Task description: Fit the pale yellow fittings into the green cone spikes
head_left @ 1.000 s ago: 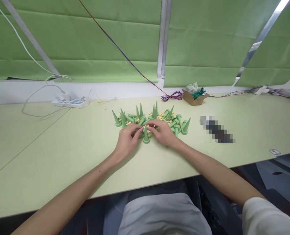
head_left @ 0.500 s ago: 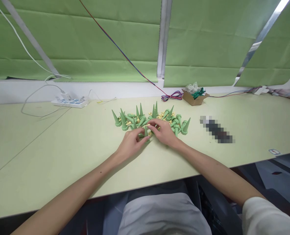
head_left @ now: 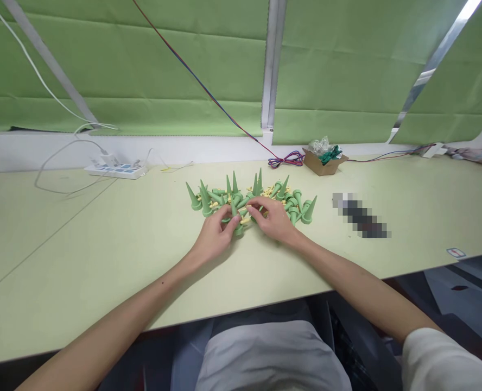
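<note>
Two hands come together near the centre of the frame, the left hand [head_left: 213, 233] just beside the right hand [head_left: 272, 217], their fingertips near each other but apart. The left thumb and fingers pinch a green cone [head_left: 233, 208] that points upward, its round base low by the table [head_left: 102, 260]; whether that base touches the surface is hard to see. A small yellow piece [head_left: 245, 220] sits just beside the left thumb, in the gap between the hands. The right thumb and forefinger are curled nearly tip to tip, and I cannot tell whether they grip anything. Around and behind the fingers, in the middle of the frame, spreads a heap of green cones [head_left: 204, 202], some upright and others lying on their sides, with yellow bits [head_left: 270, 192] scattered among them. At the right end of the heap one cone [head_left: 309, 210] leans toward the right. Farther back, right of centre, a cardboard box [head_left: 321, 167] holds clear and dark green material, with a coil of red and blue wire [head_left: 286, 159] beside it. A white power strip [head_left: 119, 172] lies at the left rear. Right of the heap is a dark pixelated object [head_left: 361, 216]. Green blinds [head_left: 143, 70] fill the upper frame.
</note>
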`<state>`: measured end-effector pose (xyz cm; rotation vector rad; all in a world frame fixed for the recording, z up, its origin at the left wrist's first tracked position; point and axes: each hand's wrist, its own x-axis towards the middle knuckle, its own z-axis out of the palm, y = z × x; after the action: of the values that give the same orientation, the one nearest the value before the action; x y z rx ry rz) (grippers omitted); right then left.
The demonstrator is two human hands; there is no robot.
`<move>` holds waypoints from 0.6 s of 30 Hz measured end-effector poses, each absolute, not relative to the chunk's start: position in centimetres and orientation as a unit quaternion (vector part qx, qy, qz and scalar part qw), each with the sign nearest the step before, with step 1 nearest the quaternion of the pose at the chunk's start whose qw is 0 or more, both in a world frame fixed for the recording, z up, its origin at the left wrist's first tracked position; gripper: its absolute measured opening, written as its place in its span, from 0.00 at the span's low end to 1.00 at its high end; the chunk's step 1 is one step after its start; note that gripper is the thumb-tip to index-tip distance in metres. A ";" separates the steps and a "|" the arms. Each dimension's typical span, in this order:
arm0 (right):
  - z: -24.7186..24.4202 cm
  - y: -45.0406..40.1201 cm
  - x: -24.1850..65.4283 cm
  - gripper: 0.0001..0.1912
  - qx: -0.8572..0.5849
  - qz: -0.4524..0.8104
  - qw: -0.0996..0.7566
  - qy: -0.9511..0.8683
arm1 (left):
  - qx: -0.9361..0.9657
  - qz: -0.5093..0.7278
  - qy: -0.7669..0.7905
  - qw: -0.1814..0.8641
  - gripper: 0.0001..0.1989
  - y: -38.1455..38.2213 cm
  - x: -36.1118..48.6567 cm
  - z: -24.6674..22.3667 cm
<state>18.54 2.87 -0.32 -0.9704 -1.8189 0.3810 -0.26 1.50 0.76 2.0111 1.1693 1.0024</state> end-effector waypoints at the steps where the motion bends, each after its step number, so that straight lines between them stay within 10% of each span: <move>1: -0.3 2.9 18.6 0.08 -0.401 0.158 0.499 -0.752 | 0.747 0.390 0.441 0.309 0.13 1.5 -0.3 0.8; 18: -0.1 2.7 18.7 0.08 -0.401 0.169 0.487 -0.757 | 0.668 0.461 0.454 0.367 0.15 1.8 -0.4 0.9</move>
<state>18.71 2.74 -0.11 -0.9764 -1.8425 0.4115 -0.40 1.84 0.91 1.7164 1.1667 1.1847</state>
